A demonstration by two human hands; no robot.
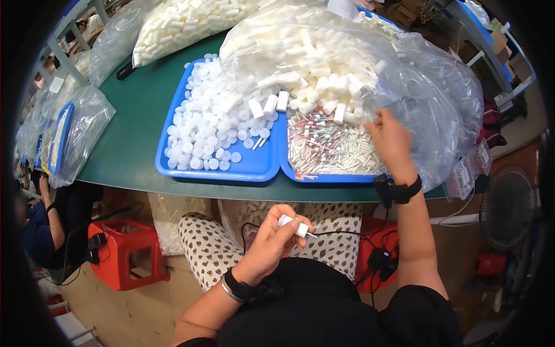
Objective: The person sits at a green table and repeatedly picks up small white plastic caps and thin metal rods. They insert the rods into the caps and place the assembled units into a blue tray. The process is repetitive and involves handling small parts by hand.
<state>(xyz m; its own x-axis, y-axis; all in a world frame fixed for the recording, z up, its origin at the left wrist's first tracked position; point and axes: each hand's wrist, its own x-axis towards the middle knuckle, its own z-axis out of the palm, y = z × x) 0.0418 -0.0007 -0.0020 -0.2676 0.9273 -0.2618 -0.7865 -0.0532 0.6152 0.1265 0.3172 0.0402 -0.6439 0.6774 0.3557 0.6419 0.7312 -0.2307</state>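
Note:
Above my lap, my left hand is closed around a white cylinder with a thin metal pin sticking out of its right end. My right hand is at the right edge of the right blue tray, its fingers curled together beside the white foam cylinders. Whatever is between those fingertips is too small to make out. Below the foam cylinders, that tray holds many thin white rods and red-and-silver pins. The left blue tray holds translucent white discs.
A clear plastic bag of foam cylinders lies over the trays' far side. Another full bag stands at the back on the green table. Red stools and a fan are near. Another person sits at left.

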